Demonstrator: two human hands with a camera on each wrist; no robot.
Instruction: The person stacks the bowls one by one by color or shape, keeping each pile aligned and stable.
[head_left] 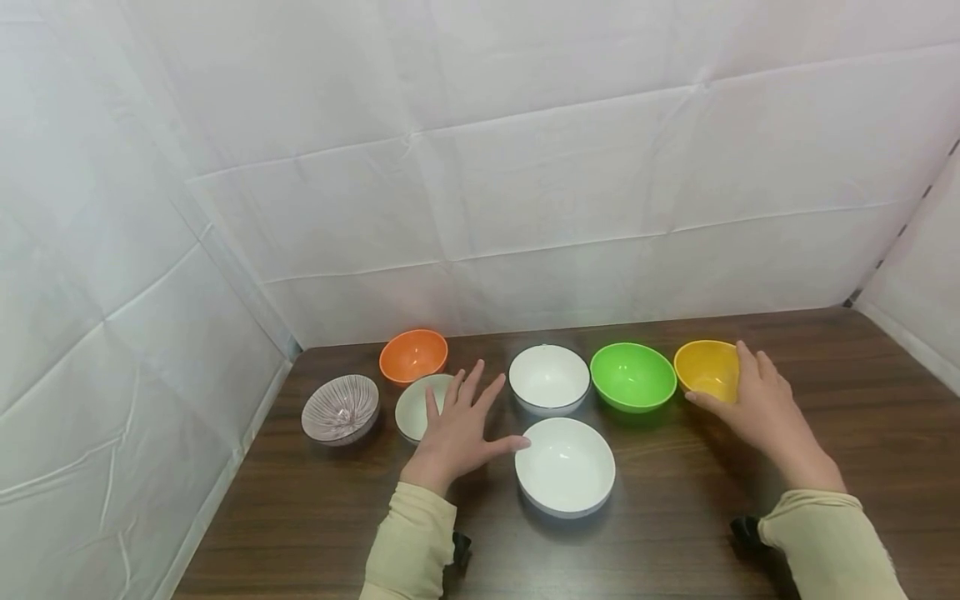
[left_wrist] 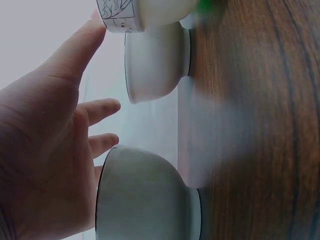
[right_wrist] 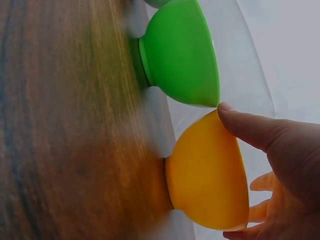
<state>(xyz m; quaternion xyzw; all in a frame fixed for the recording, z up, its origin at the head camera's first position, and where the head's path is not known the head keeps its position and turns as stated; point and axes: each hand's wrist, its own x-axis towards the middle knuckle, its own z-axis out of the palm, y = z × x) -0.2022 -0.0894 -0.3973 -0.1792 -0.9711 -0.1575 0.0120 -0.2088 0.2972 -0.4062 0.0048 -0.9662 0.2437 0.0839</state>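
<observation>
My left hand is spread, its fingers over the pale green bowl and partly hiding it. Its thumb tip is right at the rim of the front white bowl; the left wrist view shows a line-drawn pattern on that bowl's side. With thumb and fingers on opposite sides of the rim, my right hand spans and grips the yellow bowl. In the right wrist view, the yellow bowl stands upright on its foot, the thumb lying close to the green bowl.
Behind the front white bowl stands a dark-rimmed white bowl, beside the green bowl. An orange bowl and a streaked bowl are at the left. White sheeting rises behind the dark wooden table.
</observation>
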